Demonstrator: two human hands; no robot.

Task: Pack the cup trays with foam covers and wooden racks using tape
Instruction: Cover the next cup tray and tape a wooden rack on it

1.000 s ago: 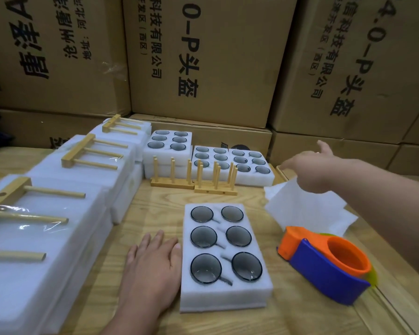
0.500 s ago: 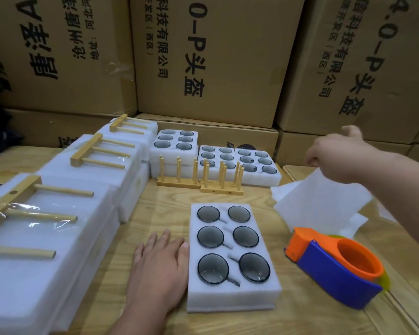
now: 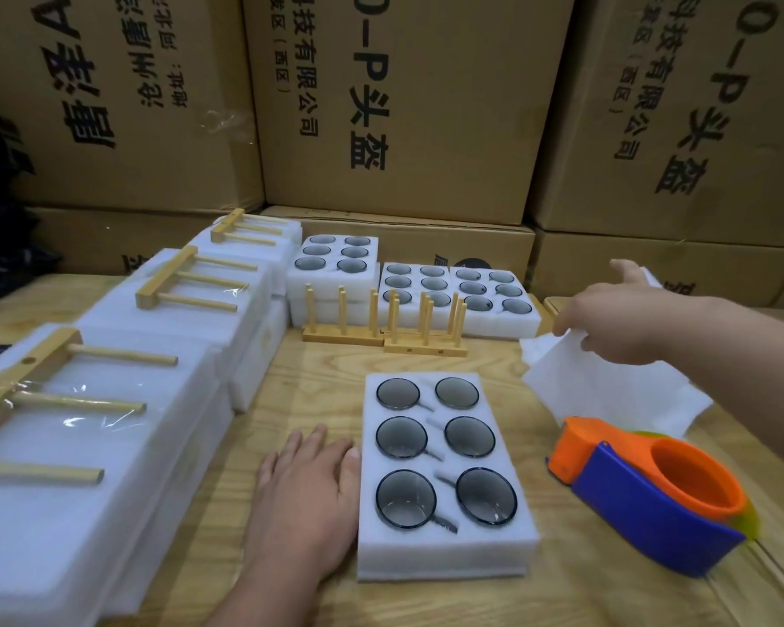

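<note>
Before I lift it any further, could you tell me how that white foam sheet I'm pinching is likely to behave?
The foam sheet will probably flop: it already drapes from the right hand. It looks thin and light, so it may drift. Lying flat beside the cup tray, the left hand could steady that.

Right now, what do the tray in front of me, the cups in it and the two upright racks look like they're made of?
Tray: white foam, matte and faintly fibrous, with soft cut edges. Cups: probably smoked glass, since they are see-through grey with glossy rims, though clear plastic is possible. Upright racks: pale unfinished-looking wood, with dowel pegs in flat bases.
</note>
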